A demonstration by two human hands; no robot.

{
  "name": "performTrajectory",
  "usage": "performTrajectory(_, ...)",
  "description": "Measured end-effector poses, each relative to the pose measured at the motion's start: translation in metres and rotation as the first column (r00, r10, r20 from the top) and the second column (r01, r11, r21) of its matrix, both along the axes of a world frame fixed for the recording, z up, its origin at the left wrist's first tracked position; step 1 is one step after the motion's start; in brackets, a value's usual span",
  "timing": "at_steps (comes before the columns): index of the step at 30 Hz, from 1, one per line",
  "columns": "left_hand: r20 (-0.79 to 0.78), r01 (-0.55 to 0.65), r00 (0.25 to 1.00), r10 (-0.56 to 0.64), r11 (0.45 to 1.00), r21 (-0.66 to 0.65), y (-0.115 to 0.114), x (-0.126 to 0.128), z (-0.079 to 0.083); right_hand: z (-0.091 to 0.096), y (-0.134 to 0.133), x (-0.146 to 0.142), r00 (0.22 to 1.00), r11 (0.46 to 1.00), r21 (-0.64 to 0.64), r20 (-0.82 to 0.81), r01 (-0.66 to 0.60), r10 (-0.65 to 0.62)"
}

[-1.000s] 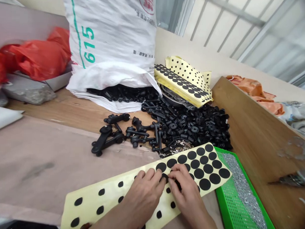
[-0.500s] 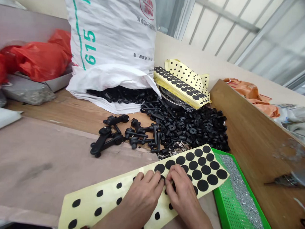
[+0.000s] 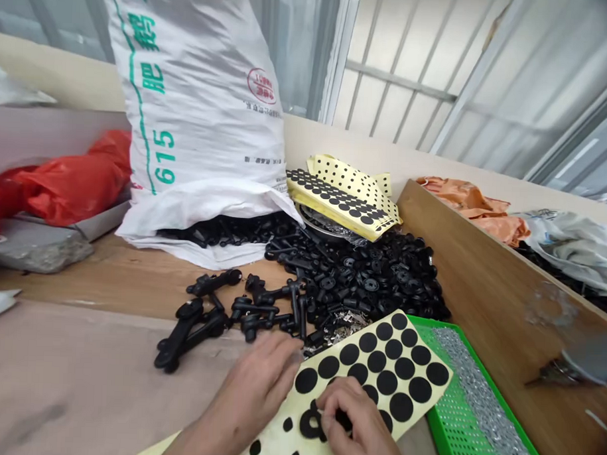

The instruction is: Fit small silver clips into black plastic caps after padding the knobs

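Note:
A pale yellow backing sheet (image 3: 276, 439) with rows of round black stickers (image 3: 376, 361) lies slanted in front of me. Small black spots dot its lower-left part. My right hand (image 3: 359, 422) is over the sheet, thumb and fingers pinched at the edge of a black ring-shaped sticker (image 3: 308, 425). Yellow shows through the ring's middle. My left hand (image 3: 261, 379) is raised at the sheet's upper-left edge, fingers stretched forward, with nothing visible in them. Just beyond its fingertips lie black jointed plastic arms (image 3: 253, 315).
A heap of black plastic parts (image 3: 381, 273) spills by a white woven sack (image 3: 202, 118). More sticker sheets (image 3: 344, 196) rest on a bowl behind it. At right, a green tray (image 3: 456, 418) holds small silvery pieces, beside a wooden board (image 3: 480, 287). Red bags (image 3: 71, 179) stand left.
My left hand has left the stickers and moved left, toward the black arms. My right hand now pinches a ring-shaped sticker lower on the sheet. The camera view has tilted up.

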State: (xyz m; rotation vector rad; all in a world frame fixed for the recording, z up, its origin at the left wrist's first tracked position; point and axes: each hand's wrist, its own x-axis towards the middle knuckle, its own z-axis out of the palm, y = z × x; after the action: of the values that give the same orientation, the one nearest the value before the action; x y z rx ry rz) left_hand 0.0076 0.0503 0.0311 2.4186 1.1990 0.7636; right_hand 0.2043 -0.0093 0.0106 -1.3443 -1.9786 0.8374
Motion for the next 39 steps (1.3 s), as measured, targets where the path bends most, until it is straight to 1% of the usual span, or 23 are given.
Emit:
performTrajectory(2, -0.155, -0.079, 0.984, 0.09, 0.994, 0.079, 0.019, 0.012, 0.01, -0.002, 0.001, 0.003, 0.997, 0.999, -0.033, -0.069, 0.012, -0.014)
performTrajectory(4, -0.314, -0.131, 0.934, 0.169, 0.982, 0.138, 0.033, 0.027, 0.017, -0.006, 0.003, 0.006, 0.99, 0.999, -0.037, -0.137, 0.025, -0.03)
performTrajectory(5, -0.366, -0.154, 0.908, 0.201, 0.976, 0.155, 0.037, 0.034, 0.019, -0.008, 0.003, 0.007, 0.986, 0.999, -0.03, -0.164, 0.029, -0.034)
performTrajectory(7, -0.411, -0.189, 0.878, 0.244, 0.967, 0.171, 0.042, 0.045, 0.021, -0.013, 0.003, 0.008, 0.98, 0.999, -0.011, -0.195, 0.041, -0.042)
performTrajectory(9, -0.422, -0.208, 0.868, 0.26, 0.964, 0.165, 0.043, 0.049, 0.02, -0.015, 0.003, 0.007, 0.977, 0.998, -0.002, -0.206, 0.059, -0.058)
performTrajectory(11, -0.427, -0.23, 0.864, 0.268, 0.963, 0.14, 0.046, 0.046, 0.018, -0.016, 0.001, 0.006, 0.972, 0.997, 0.005, -0.22, 0.082, -0.079)
performTrajectory(17, -0.341, -0.339, 0.887, 0.312, 0.941, -0.019, 0.064, 0.018, 0.007, -0.016, -0.001, 0.003, 0.948, 0.994, -0.02, -0.297, 0.111, -0.112)
performTrajectory(18, -0.305, -0.35, 0.897, 0.319, 0.935, -0.05, 0.065, 0.012, 0.006, -0.016, -0.001, 0.003, 0.944, 0.993, -0.02, -0.308, 0.113, -0.114)
performTrajectory(19, -0.231, -0.36, 0.916, 0.329, 0.927, -0.109, 0.064, 0.006, 0.006, -0.015, -0.002, 0.003, 0.939, 0.993, -0.018, -0.324, 0.117, -0.117)
performTrajectory(20, -0.114, -0.361, 0.932, 0.344, 0.909, -0.206, 0.062, 0.001, 0.007, -0.015, -0.002, 0.004, 0.93, 0.992, -0.018, -0.346, 0.122, -0.121)
performTrajectory(21, 0.048, -0.335, 0.927, 0.372, 0.878, -0.343, 0.058, -0.003, 0.009, -0.013, -0.003, 0.005, 0.918, 0.992, -0.026, -0.376, 0.126, -0.126)
performTrajectory(22, 0.219, -0.269, 0.883, 0.415, 0.83, -0.489, 0.052, -0.006, 0.012, -0.011, -0.003, 0.007, 0.898, 0.99, -0.048, -0.418, 0.132, -0.14)
performTrajectory(23, 0.358, -0.178, 0.807, 0.469, 0.773, -0.609, 0.045, -0.007, 0.014, -0.009, -0.004, 0.01, 0.868, 0.987, -0.088, -0.47, 0.135, -0.161)
performTrajectory(24, 0.442, -0.09, 0.735, 0.515, 0.719, -0.689, 0.036, -0.007, 0.016, -0.005, -0.005, 0.012, 0.826, 0.98, -0.142, -0.529, 0.136, -0.192)
performTrajectory(25, 0.47, -0.021, 0.7, 0.537, 0.674, -0.738, 0.027, -0.006, 0.017, -0.002, -0.006, 0.015, 0.778, 0.97, -0.203, -0.585, 0.132, -0.229)
performTrajectory(26, 0.471, 0.035, 0.702, 0.534, 0.634, -0.772, 0.018, -0.002, 0.016, 0.002, -0.006, 0.018, 0.728, 0.958, -0.261, -0.632, 0.123, -0.265)
performTrajectory(28, 0.448, 0.14, 0.758, 0.475, 0.552, -0.822, 0.0, 0.008, 0.009, 0.01, -0.006, 0.022, 0.644, 0.932, -0.351, -0.694, 0.087, -0.322)
performTrajectory(30, 0.452, 0.248, 0.805, 0.383, 0.475, -0.844, -0.014, 0.019, -0.001, 0.016, -0.006, 0.023, 0.606, 0.916, -0.399, -0.719, 0.043, -0.341)
performTrajectory(31, 0.456, 0.279, 0.826, 0.333, 0.462, -0.842, -0.019, 0.025, -0.006, 0.017, -0.006, 0.023, 0.599, 0.909, -0.415, -0.722, 0.026, -0.347)
performTrajectory(33, 0.432, 0.275, 0.869, 0.24, 0.492, -0.826, -0.025, 0.033, -0.014, 0.016, -0.007, 0.021, 0.6, 0.899, -0.437, -0.715, 0.016, -0.358)
performTrajectory(36, 0.312, 0.19, 0.944, 0.107, 0.597, -0.779, -0.027, 0.036, -0.014, 0.011, -0.01, 0.018, 0.615, 0.887, -0.461, -0.694, 0.021, -0.375)
performTrajectory(38, 0.233, 0.144, 0.972, 0.044, 0.669, -0.729, -0.026, 0.035, -0.011, 0.006, -0.011, 0.017, 0.614, 0.876, -0.482, -0.685, 0.02, -0.391)
performTrajectory(39, 0.214, 0.14, 0.977, 0.022, 0.688, -0.712, -0.025, 0.034, -0.01, 0.005, -0.011, 0.017, 0.611, 0.871, -0.491, -0.684, 0.019, -0.399)
